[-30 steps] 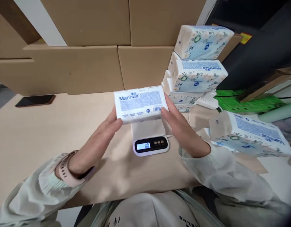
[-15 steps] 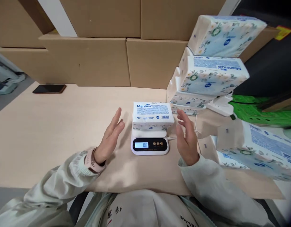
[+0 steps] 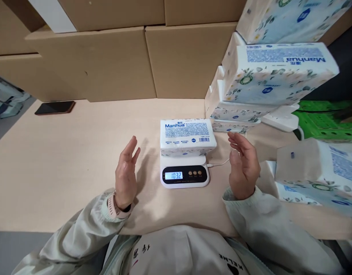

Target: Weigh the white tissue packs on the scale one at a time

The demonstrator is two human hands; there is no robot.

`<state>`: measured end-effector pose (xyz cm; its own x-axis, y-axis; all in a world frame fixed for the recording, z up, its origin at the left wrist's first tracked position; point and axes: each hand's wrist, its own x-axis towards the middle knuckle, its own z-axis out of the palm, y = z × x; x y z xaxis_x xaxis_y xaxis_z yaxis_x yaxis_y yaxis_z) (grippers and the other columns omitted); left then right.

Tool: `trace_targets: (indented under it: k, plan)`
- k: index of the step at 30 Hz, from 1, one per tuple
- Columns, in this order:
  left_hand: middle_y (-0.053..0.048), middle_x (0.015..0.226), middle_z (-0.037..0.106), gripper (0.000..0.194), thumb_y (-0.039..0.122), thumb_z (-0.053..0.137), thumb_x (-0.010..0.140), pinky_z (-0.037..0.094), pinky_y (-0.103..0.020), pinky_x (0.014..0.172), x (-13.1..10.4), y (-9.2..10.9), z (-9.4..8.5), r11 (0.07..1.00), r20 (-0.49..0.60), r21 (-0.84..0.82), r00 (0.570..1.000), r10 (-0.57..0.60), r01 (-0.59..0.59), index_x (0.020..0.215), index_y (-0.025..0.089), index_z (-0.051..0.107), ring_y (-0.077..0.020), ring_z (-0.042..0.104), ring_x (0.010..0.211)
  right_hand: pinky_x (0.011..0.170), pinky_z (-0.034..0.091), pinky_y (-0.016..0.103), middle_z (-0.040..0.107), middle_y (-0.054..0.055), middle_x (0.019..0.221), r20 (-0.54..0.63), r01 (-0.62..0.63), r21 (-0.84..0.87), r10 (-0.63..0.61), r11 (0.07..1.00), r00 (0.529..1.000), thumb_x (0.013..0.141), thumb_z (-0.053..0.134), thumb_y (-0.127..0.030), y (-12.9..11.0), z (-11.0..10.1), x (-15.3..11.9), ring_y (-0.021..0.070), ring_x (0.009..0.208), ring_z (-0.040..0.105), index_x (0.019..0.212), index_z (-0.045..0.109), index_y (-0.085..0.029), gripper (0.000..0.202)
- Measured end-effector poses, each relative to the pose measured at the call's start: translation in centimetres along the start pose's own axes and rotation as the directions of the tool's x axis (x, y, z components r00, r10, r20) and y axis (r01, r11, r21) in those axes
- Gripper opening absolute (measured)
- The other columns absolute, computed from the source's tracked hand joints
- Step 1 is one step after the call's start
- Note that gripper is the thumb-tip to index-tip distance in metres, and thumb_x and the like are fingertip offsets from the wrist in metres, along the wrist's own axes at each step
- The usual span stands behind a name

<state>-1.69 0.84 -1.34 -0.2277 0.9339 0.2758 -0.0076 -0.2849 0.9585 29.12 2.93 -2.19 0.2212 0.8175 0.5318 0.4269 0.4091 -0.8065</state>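
A white and blue tissue pack (image 3: 187, 135) marked Manhua lies flat on a small white digital scale (image 3: 184, 161). The scale's lit display (image 3: 173, 175) reads 103.2, and a thin white cable runs from its right side. My left hand (image 3: 126, 173) is held up to the left of the scale, palm inward, fingers extended, touching nothing. On the other side my right hand (image 3: 243, 166) hovers apart from the pack, its fingers loosely stretched and nothing in them.
Stacked tissue packs (image 3: 275, 76) rise at the back right, and more packs (image 3: 313, 172) lie at the right. Cardboard boxes (image 3: 190, 63) line the back. A phone (image 3: 55, 107) lies at the back left of the table (image 3: 78, 168). A green crate (image 3: 322, 122) stands beyond the right side.
Both hands have drawn outward, farther from the tissue pack. The scale's display went from 0.0 to 103.2. My view has shifted closer to the table.
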Motion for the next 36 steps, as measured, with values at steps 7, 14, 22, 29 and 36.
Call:
trace_targets:
  k: [7, 14, 22, 29, 36]
  plan:
    - [-0.001, 0.166, 0.054, 0.049, 0.063, 0.055, 0.105, 0.033, -0.059, 0.136, -0.02, -0.06, -0.13, 1.000, 0.011, -0.014, 1.000, -0.016, 0.016, 0.144, 0.038, 0.070, -0.0332, 0.039, 0.163, 0.120, 0.052, 0.062, 0.069, 0.009, 0.151, 0.041, -0.043, 0.010, 0.043, 0.999, 0.998, 0.106, 0.057, -0.039, 0.32, 0.04, -0.20, 0.0312, 0.137, 0.068, 0.150, 0.063, -0.033, 0.045]
    - [-0.002, 0.166, 0.055, 0.049, 0.062, 0.056, 0.106, 0.032, -0.058, 0.137, -0.13, -0.22, 0.04, 1.000, 0.023, -0.008, 1.000, -0.019, 0.020, 0.145, 0.036, 0.070, -0.0331, 0.039, 0.163, 0.118, 0.053, 0.060, 0.070, 0.009, 0.149, 0.087, -0.050, -0.031, 0.053, 0.998, 0.995, 0.106, 0.057, -0.039, 0.15, 0.10, -0.36, 0.0301, 0.136, 0.067, 0.148, 0.064, -0.031, 0.043]
    - [-0.001, 0.168, 0.052, 0.050, 0.060, 0.050, 0.110, 0.030, -0.055, 0.138, -0.15, -0.41, -0.15, 1.000, 0.086, -0.008, 0.996, 0.014, -0.013, 0.151, 0.037, 0.066, -0.0296, 0.039, 0.164, 0.113, 0.055, 0.056, 0.073, 0.010, 0.143, 0.083, -0.022, -0.052, 0.026, 0.998, 0.996, 0.105, 0.059, -0.039, -0.01, 0.20, -0.12, 0.0295, 0.132, 0.069, 0.145, 0.067, -0.029, 0.042]
    - [0.001, 0.167, 0.053, 0.048, 0.057, 0.047, 0.111, 0.032, -0.051, 0.137, -0.17, -0.57, -0.21, 1.000, 0.099, 0.002, 0.995, 0.025, -0.026, 0.152, 0.039, 0.065, -0.0269, 0.040, 0.163, 0.112, 0.054, 0.056, 0.074, 0.009, 0.142, 0.076, -0.025, -0.036, 0.028, 0.999, 0.997, 0.105, 0.060, -0.039, 0.09, 0.19, -0.13, 0.0295, 0.130, 0.069, 0.144, 0.068, -0.030, 0.041]
    - [0.002, 0.167, 0.054, 0.048, 0.055, 0.046, 0.112, 0.033, -0.051, 0.137, -0.10, -0.75, -0.20, 1.000, 0.104, 0.000, 0.994, 0.025, -0.025, 0.153, 0.038, 0.065, -0.0261, 0.042, 0.162, 0.116, 0.052, 0.057, 0.073, 0.009, 0.144, 0.086, -0.044, -0.013, 0.045, 0.999, 0.995, 0.105, 0.060, -0.038, 0.11, 0.25, -0.23, 0.0297, 0.134, 0.068, 0.145, 0.067, -0.030, 0.041]
